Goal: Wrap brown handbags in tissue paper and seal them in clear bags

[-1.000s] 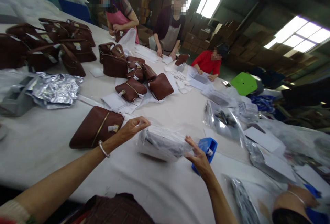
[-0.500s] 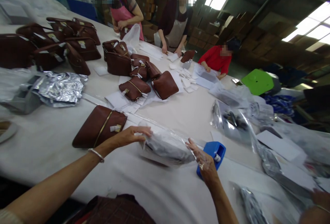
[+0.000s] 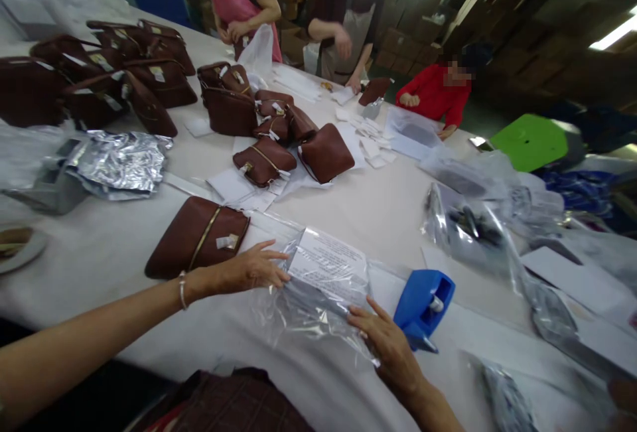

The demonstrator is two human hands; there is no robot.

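Note:
In front of me a clear plastic bag [image 3: 326,289] lies on the white table, with a sheet of printed text showing on its upper side and something grey inside that I cannot make out. My left hand [image 3: 256,267] touches the bag's left edge, its fingers stretched out. At the lower right edge lies my right hand [image 3: 381,332], fingers extended over the loose plastic. A brown handbag [image 3: 199,236] with a gold strip and a white tag rests beside my left hand. Just right of the bag is a blue tape dispenser-like tool [image 3: 423,306].
Several brown handbags [image 3: 99,80] stand at the left, with more [image 3: 269,120] in the middle. Crumpled silver packaging [image 3: 119,163] lies at left. Plastic bags and white sheets [image 3: 557,279] cover the right side. People work across the table, one in a red top [image 3: 435,93].
The plastic bag has been turned so its printed sheet now faces up, and it lies flatter on the table. Both hands have lowered onto its edges. The view has shifted slightly.

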